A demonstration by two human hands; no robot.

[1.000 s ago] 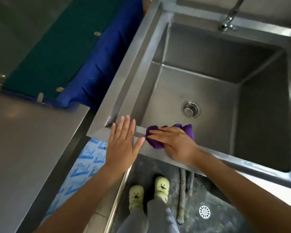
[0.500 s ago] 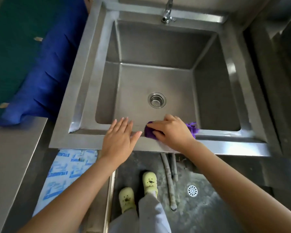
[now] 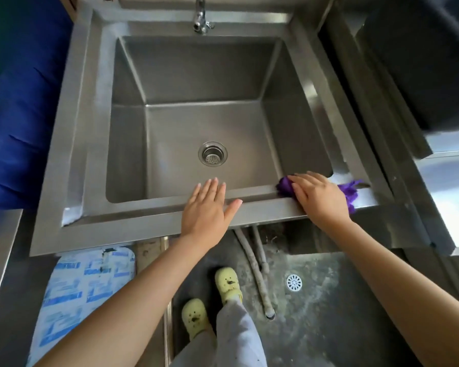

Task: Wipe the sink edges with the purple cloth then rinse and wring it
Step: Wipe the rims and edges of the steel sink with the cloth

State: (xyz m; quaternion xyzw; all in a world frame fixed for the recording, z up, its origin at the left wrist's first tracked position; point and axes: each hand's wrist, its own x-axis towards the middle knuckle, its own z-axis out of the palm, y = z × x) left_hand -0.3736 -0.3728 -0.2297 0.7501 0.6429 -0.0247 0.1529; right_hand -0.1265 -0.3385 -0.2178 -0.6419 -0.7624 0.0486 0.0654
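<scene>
Purple cloth (image 3: pixel 285 188) sits on sink rim (image 3: pixel 143 211) under right hand (image 3: pixel 318 198), faucet (image 3: pixel 200 17) opposite.

The sink (image 3: pixel 90 128) fills the middle of the frame, with the faucet (image 3: pixel 200 17) on its back rim at top centre and the drain strainer (image 3: pixel 212 154) in the basin floor, slightly right of middle. On the front rim the left hand (image 3: pixel 206 210) lies flat near the frame's centre, and to its right the right hand (image 3: pixel 318 197) lies on the cloth (image 3: pixel 285 188) at the rim's right end, the cloth showing on both sides of that hand. Below the rim two pipes (image 3: pixel 252 260) run down to the floor, with a floor drain (image 3: pixel 294 282) to their right, two shoes (image 3: pixel 227 283) to their left and a printed sheet (image 3: pixel 82 292) at lower left.
</scene>
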